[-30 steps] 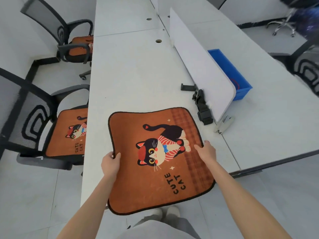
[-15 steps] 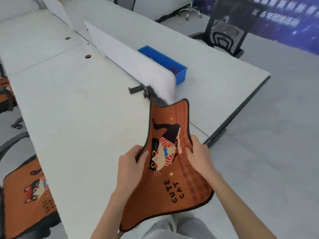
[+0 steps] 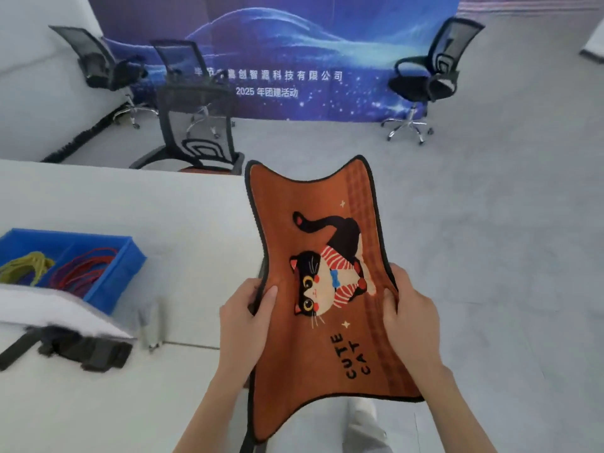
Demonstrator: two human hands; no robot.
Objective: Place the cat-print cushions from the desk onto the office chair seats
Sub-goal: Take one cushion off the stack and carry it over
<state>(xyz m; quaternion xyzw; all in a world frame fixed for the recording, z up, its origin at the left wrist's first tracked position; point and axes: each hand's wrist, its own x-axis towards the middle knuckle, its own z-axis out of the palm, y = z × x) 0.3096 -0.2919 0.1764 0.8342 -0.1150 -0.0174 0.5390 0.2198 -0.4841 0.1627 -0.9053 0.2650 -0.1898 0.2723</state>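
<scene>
Cushion [image 3: 330, 289] held up in front of the person, clear of the surface [image 3: 130, 207], past its right edge and over the grey floor [image 3: 490, 223]. Left hand [image 3: 243, 325] grips the cushion's left edge, thumb on the printed face, fingers [image 3: 251, 289] curled behind the black piping. Right hand [image 3: 410, 317] grips the right edge the same way, thumb pressed onto the striped border. Both hands closed tight on the cushion; the sides are squeezed inward at mid-height, so the far and near corners flare out and the fabric bows. Print faces up toward the person: black-and-white cat in red stripes, blue bow, "CUTE CAT" lettering near the person's end. On the surface to the left: blue bin [image 3: 108, 253] with two compartments, yellow-green cords in the left one, red and purple cords in the right. Near the bin, a white divider panel [image 3: 49, 308] lies across the lower left, black clamp [image 3: 94, 353] just under its end, a small metal piece [image 3: 152, 325] beside that; blurred, cannot tell what it is. Chair [image 3: 196, 129] stands at the far side of the surface, back toward the viewer, a sliver of orange visible on its seat. Two more chairs [image 3: 108, 70] farther left, one chair [image 3: 431, 76] well apart at right, all before a blue banner [image 3: 277, 44] with white print.
</scene>
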